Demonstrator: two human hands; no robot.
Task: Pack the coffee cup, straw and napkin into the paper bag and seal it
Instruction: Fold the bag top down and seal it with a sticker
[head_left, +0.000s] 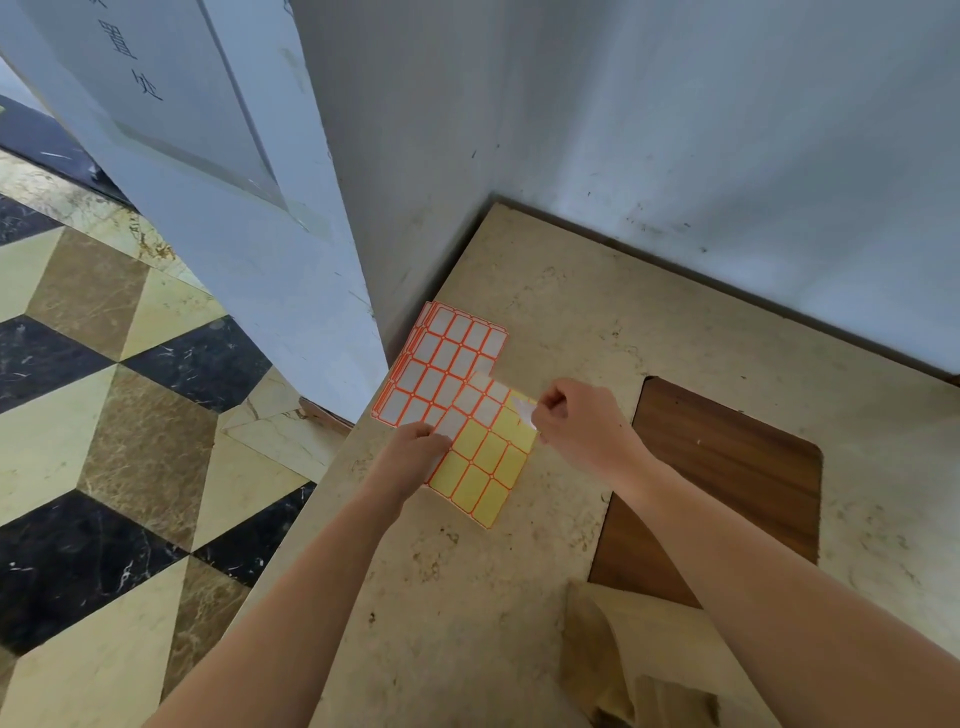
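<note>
A sheet of labels (480, 467) with orange borders lies on the beige stone counter (467, 597); its lower part shows bare yellow backing. My left hand (415, 452) presses down on the sheet's left edge. My right hand (576, 415) pinches a white label (523, 410) that is peeled up from the sheet's right edge. The brown paper bag (623, 660) stands at the bottom of the view, partly behind my right forearm. Cup, straw and napkin are out of sight.
A stack of more label sheets (441, 353) lies under and behind the top sheet, near the counter's left edge. A dark wooden inset (727, 493) sits in the counter to the right. White walls close the back; patterned floor tiles (104, 415) lie left.
</note>
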